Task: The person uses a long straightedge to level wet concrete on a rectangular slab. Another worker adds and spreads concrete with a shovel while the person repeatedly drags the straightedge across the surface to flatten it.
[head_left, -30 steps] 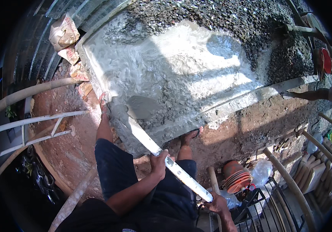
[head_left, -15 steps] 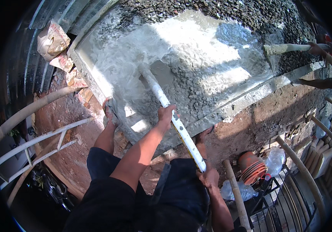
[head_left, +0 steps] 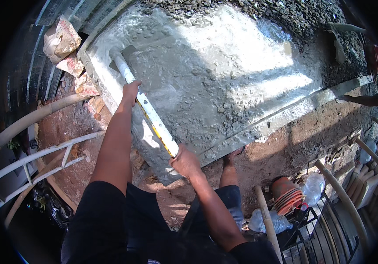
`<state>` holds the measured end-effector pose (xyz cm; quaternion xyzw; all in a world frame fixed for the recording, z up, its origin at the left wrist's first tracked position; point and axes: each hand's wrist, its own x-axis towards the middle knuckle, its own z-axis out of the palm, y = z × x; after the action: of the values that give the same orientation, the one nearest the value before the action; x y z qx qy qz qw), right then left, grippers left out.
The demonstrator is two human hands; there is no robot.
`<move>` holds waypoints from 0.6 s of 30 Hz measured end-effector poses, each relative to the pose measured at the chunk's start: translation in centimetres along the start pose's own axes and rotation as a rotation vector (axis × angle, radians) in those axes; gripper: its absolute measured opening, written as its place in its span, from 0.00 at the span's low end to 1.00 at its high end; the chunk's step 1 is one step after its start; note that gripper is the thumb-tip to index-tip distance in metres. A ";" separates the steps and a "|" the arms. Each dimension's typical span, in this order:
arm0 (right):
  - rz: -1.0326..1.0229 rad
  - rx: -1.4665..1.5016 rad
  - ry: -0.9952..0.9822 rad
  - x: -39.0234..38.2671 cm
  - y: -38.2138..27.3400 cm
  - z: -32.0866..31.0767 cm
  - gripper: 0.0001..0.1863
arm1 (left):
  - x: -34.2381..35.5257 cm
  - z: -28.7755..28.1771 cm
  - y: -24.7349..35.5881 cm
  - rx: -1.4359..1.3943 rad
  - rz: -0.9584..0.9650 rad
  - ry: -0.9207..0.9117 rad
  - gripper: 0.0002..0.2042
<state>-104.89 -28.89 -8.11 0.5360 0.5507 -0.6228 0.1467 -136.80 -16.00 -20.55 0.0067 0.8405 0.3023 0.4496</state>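
Both my hands are on the long white tool handle [head_left: 151, 115], w/ a yellow strip along it. My left hand [head_left: 130, 89] is wrapped around it abt mid-shaft, far out over the wet concrete [head_left: 224, 75]. My right hand [head_left: 184, 160] is closed on the near butt end, just past the near edge of the mix.

Long axis: the handle runs on a diagonal, near-right to far-left. The butt sits at my right hand; the working end [head_left: 121, 53] points away from me to the far left, its blade down in the grey mix close to the far-left corner of the formwork edge [head_left: 94, 66]. So the tool lies ahead & left of my body. The left hand is the nearer of the 2 to the blade; the right hand is at the tail, close to my torso. Blade shape is partly buried in slurry, can't tell exactly.

The concrete is a wet grey patch w/ gravel [head_left: 250, 13] piled along the far side, half in sun, half in shade. My foot [head_left: 233, 155] stands on red dirt just beside the near edge of the slab.

Around: torn cement bags [head_left: 61, 39] at far left, white pipe railing [head_left: 44, 154] at left, a stack of orange pans [head_left: 288, 193] & plastic bottles [head_left: 313, 187] at near right, bamboo poles [head_left: 341, 198] beside them.
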 end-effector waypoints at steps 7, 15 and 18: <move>0.154 0.229 -0.175 -12.7 10.9 -3.3 0.29 | -9.7 9.5 -13.6 0.288 -0.040 -0.036 0.26; 0.207 -0.195 -0.219 -27.6 19.8 -12.6 0.26 | -32.7 8.8 -18.6 -0.394 -0.194 0.005 0.13; 0.192 -0.248 -0.210 -33.5 22.7 -14.8 0.28 | -41.8 7.5 -20.9 -0.500 -0.188 -0.124 0.14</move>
<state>-67.06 -37.99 10.37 0.4960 0.5515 -0.5856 0.3270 -100.78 -41.10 -2.97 -0.1642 0.7077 0.4562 0.5138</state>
